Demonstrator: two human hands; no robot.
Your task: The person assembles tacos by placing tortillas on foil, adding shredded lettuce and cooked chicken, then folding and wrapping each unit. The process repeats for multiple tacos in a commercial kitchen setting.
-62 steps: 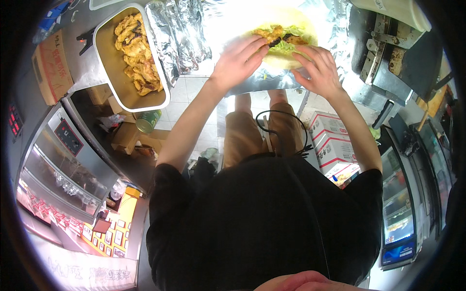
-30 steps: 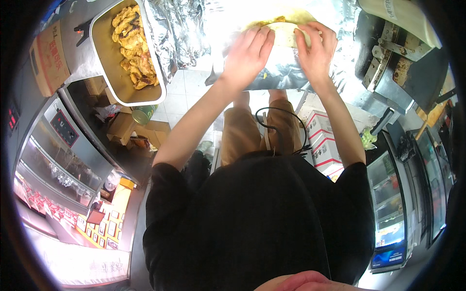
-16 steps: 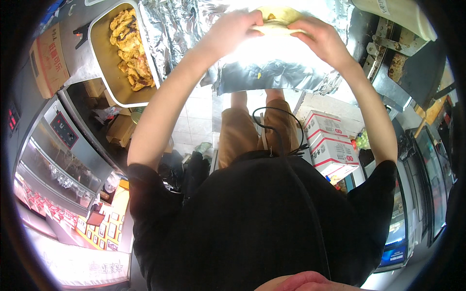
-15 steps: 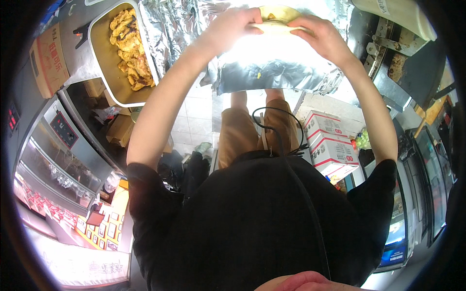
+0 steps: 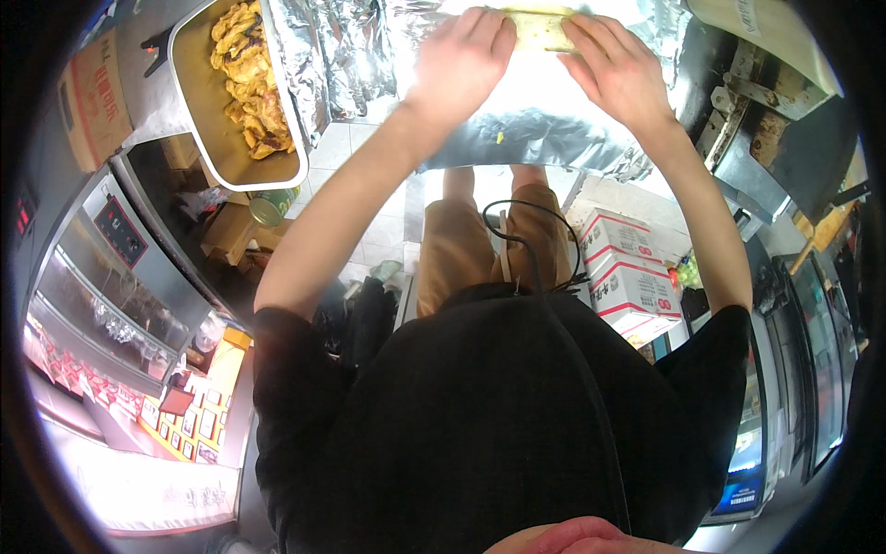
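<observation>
A pale yellow rolled flatbread wrap point(image 5: 537, 31) lies across the foil-covered worktop point(image 5: 531, 138) at the far edge of the view. Over its left end, the curled fingers of my left hand point(image 5: 461, 65) press down. My right hand point(image 5: 620, 72) holds the other end, fingers bent over the top and thumb on the near side. Any filling is hidden inside the roll. Bright glare washes out the foil just below the wrap, where a small yellow scrap point(image 5: 499, 138) rests.
Left of the worktop stands a metal tray point(image 5: 205, 120) of browned cooked meat point(image 5: 251, 83). A cardboard box point(image 5: 95, 102) sits farther left. White boxes with red stripes point(image 5: 635, 282) are stacked low on the right. Kitchen equipment point(image 5: 780, 111) flanks the right side.
The wrap has gone from a partly open fold to a closed roll. Both hands have turned palm-down over its ends, and the left forearm has shifted slightly right.
</observation>
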